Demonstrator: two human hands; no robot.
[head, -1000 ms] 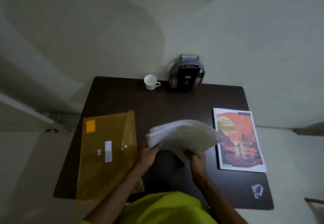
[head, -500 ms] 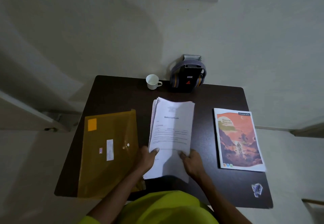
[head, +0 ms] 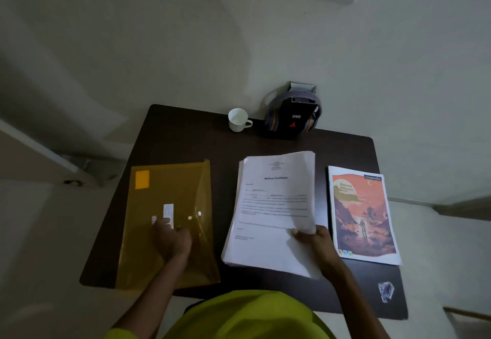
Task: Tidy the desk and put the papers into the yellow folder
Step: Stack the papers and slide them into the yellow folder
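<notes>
A translucent yellow folder [head: 164,206] with a snap flap lies flat on the left of the dark desk [head: 186,139]. My left hand [head: 171,237] rests on the folder near its snap button, fingers spread. A stack of white printed papers [head: 273,206] lies in the desk's middle. My right hand [head: 313,243] pinches the stack's near right side, with the top sheets lifted a little there.
A notebook with an orange cover [head: 361,213] lies to the right of the papers. A white cup [head: 238,119] and headphones on a black box [head: 292,115] stand at the back by the wall. A small crumpled wrapper [head: 385,291] sits at the near right corner.
The papers were held up in both hands, then laid down on the desk. My left hand has let go of them and moved left onto the yellow folder.
</notes>
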